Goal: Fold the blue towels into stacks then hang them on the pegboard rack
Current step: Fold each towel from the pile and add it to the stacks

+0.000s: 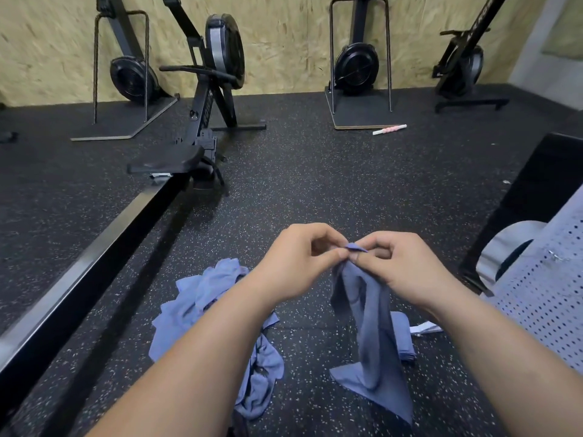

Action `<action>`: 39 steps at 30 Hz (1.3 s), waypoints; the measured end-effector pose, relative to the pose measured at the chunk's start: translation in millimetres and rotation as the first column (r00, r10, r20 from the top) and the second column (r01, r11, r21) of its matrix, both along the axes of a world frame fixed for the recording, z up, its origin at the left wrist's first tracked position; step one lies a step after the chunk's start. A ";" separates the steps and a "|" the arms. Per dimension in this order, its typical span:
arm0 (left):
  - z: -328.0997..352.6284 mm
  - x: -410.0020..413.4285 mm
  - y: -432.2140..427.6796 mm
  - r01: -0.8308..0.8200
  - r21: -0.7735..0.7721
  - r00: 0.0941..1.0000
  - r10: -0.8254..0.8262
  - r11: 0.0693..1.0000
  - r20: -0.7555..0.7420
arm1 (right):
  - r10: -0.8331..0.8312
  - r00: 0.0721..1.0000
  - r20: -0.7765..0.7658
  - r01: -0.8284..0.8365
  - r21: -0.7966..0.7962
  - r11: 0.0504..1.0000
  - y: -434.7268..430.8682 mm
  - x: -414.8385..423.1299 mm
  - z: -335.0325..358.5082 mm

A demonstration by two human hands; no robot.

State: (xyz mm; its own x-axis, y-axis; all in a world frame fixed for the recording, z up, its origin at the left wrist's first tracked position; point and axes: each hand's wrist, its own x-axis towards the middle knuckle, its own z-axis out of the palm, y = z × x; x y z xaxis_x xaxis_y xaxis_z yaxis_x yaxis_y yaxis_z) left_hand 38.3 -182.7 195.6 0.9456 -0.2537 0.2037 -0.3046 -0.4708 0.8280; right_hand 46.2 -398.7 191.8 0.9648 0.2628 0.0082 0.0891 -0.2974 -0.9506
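Head view: one towel (372, 326) hangs near centre, its top corner held up between both hands and its lower end trailing on the floor (315, 184). The left hand (293, 266) pinches that corner between thumb and forefinger, the other fingers curled in. The right hand (400, 269) pinches the same corner just beside it.

The step looks like finding the edge to open the cloth out. To do it well, slide the hands apart along the top hem until it is taut, lift the tail clear of the floor, then match corners before folding.

A crumpled pile (195, 304) of blue towels lies left of it. What seems a folded one (405, 339) sits behind, touching a white tag (426, 328). A perforated panel (542, 298) stands right, and a rower (202, 121) stands far left. Lettering on its leg is too blurred to read.
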 end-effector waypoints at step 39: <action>-22.0 38.4 -20.6 -0.120 0.204 0.993 0.113 0.972 0.044 | -0.034 0.982 0.188 0.101 -0.359 0.928 -73.2 28.5 -20.9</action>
